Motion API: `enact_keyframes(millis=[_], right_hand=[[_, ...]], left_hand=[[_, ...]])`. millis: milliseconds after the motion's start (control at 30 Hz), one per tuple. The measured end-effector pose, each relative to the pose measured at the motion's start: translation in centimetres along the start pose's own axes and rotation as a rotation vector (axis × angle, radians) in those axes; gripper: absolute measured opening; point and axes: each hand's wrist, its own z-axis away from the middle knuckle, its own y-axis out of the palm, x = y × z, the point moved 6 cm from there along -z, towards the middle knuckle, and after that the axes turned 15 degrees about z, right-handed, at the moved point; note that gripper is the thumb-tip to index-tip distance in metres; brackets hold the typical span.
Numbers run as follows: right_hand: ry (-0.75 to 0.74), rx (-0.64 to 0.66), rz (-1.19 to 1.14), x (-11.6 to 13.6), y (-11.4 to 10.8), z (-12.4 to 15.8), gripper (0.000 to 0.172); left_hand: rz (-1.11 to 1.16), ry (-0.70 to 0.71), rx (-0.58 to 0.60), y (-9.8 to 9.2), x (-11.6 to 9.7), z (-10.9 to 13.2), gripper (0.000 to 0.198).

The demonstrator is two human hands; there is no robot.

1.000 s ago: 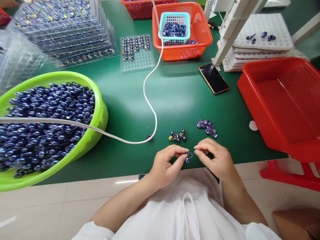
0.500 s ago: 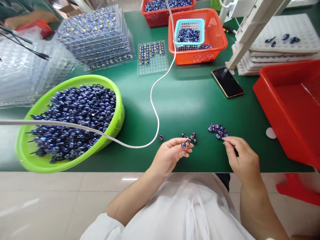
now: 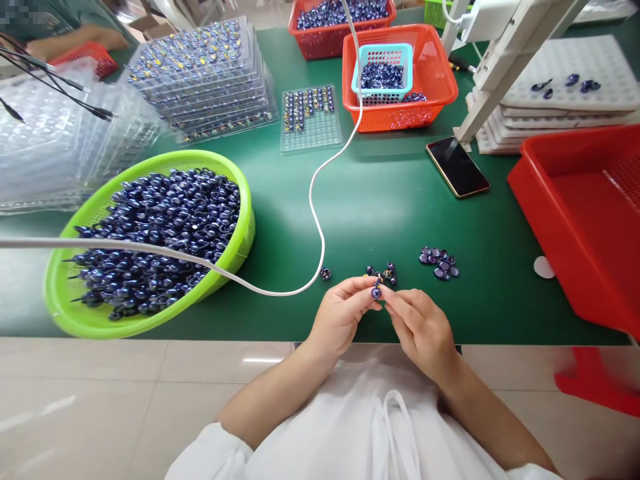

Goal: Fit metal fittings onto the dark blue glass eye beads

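My left hand (image 3: 341, 312) pinches a glossy dark-blue earbud shell (image 3: 376, 292) between thumb and fingers, near the table's front edge. My right hand (image 3: 424, 328) is closed and meets it from the right, its fingertips against the earbud; whether a small part sits in them is hidden. Just beyond the hands lie several more earbud shells (image 3: 391, 275) with bits of gold colour. One lone shell (image 3: 325, 274) rests to the left. Right of these is a small pile of flat, oval dark-blue covers (image 3: 440, 262).
A green basket (image 3: 249, 220) of dark-blue pieces stands left, under a white cable (image 3: 320, 227). Behind are a part-filled clear tray (image 3: 320, 137), stacked trays (image 3: 200, 87) and an orange basket (image 3: 400, 120). A phone (image 3: 457, 167) and red bin (image 3: 565, 233) are right.
My right hand has left the pile of oval covers and moved left to meet the earbud in my left hand. The view has shifted slightly.
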Motion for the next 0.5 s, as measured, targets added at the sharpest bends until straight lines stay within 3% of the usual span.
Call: enact_keyframes(millis=[133, 267, 333, 500], right_hand=[[-0.046, 0.028, 0.029, 0.4, 0.5, -0.1, 0.068], [-0.007, 0.074, -0.192, 0.5, 0.1, -0.3, 0.058], [0.077, 0.119, -0.316, 0.2, 0.1, -0.2, 0.051], [0.463, 0.167, -0.435, -1.9, 0.9, 1.1, 0.038]], left_hand=[[0.023, 0.035, -0.014, -0.4, -0.2, 0.2, 0.022], [0.039, 0.032, -0.005, -0.6, -0.3, 0.2, 0.022], [0.032, 0.028, 0.006, -0.5, -0.4, 0.2, 0.023], [-0.037, 0.059, 0.051, -0.4, -0.4, 0.4, 0.024]])
